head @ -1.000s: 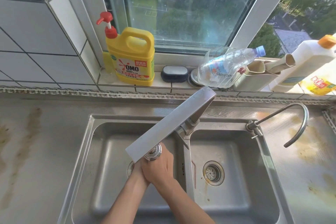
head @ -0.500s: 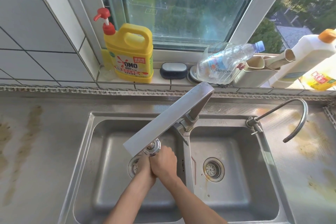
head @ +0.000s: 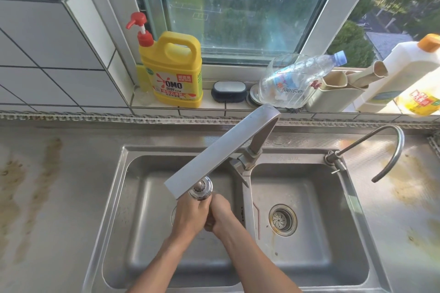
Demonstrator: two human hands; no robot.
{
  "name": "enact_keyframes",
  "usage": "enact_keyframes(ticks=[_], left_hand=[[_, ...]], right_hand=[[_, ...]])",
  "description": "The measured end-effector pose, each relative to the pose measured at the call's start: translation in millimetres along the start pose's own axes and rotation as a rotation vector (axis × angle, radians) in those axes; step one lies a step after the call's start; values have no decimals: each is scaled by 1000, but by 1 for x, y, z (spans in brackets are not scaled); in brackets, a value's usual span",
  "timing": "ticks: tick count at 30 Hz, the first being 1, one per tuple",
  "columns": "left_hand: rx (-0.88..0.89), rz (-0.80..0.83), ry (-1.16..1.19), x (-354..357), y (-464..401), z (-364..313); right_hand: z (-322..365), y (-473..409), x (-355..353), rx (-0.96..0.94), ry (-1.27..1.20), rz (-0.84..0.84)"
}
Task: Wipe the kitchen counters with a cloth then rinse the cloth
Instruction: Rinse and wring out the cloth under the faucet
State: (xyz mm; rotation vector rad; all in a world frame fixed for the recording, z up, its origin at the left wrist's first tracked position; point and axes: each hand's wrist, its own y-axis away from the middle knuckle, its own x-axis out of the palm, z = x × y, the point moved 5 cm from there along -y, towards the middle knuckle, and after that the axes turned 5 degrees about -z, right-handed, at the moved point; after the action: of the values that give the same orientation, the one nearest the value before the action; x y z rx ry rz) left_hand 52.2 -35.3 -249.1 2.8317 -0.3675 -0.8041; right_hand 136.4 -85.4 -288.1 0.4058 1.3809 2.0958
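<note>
My left hand [head: 190, 215] and right hand [head: 220, 213] are curled together under the faucet spout [head: 202, 188], over the left sink basin [head: 142, 233]. The cloth itself isn't visible, presumably bunched between them. I'd squeeze repeatedly, directly under the spout.

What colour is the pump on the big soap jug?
Red pump on the yellow jug, head view.

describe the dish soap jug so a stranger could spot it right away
Look at the window sill behind the double sink. At its left end stands the yellow jug, the only container there with a red pump and a built-in handle.
</note>
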Motion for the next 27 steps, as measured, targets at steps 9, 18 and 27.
enact_keyframes(ticks=[9, 18, 27], left_hand=[[-668, 21, 583, -14, 16, 41], [-680, 31, 714, -26, 24, 37], [-702, 141, 636, -32, 38, 31]], right_hand=[[45, 17, -51, -639, 776, -65], [96, 36, -95, -1019, 1150, -415], [106, 26, -120, -1059, 1072, -405]])
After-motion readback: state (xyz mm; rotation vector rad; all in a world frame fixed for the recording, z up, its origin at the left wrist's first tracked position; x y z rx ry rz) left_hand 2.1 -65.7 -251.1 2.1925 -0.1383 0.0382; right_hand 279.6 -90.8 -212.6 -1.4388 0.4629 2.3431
